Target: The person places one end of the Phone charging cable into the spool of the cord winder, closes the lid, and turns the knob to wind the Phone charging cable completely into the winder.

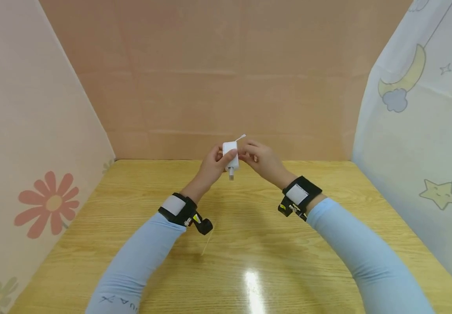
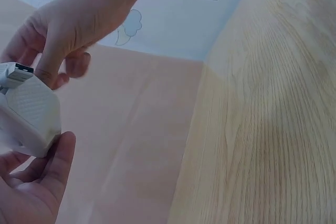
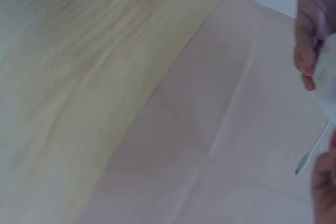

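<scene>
Above the far middle of the wooden counter (image 1: pixel 249 244), both hands meet in mid-air w/ a small white charger block (image 1: pixel 231 157) between them. Left hand (image 1: pixel 212 168) has fingers and thumb curled round the block's body, thumb across its front face. Right hand (image 1: pixel 263 162) pinches at the block's upper right side, fingers bent; a thin white cable end (image 1: pixel 241 138) sticks up just above the block, by the right fingertips. Can't tell from the head view whether the right fingers are on the cable or the block itself. A metal USB plug (image 1: pixel 231 175) hangs below the block, pointing down.

Left wrist view: the block (image 2: pixel 29 116) shows a textured face, a plug tip (image 2: pixel 16 73) at its top, the right hand (image 2: pixel 73 22) closing in from above.

Handling, as a guess: block looks light, rigid, hard plastic, prob. a bit slick on the smooth faces, so best held across the flat sides as the left hand does. Cable is thin and floppy; take it at the stiff connector, not the cord.
</scene>
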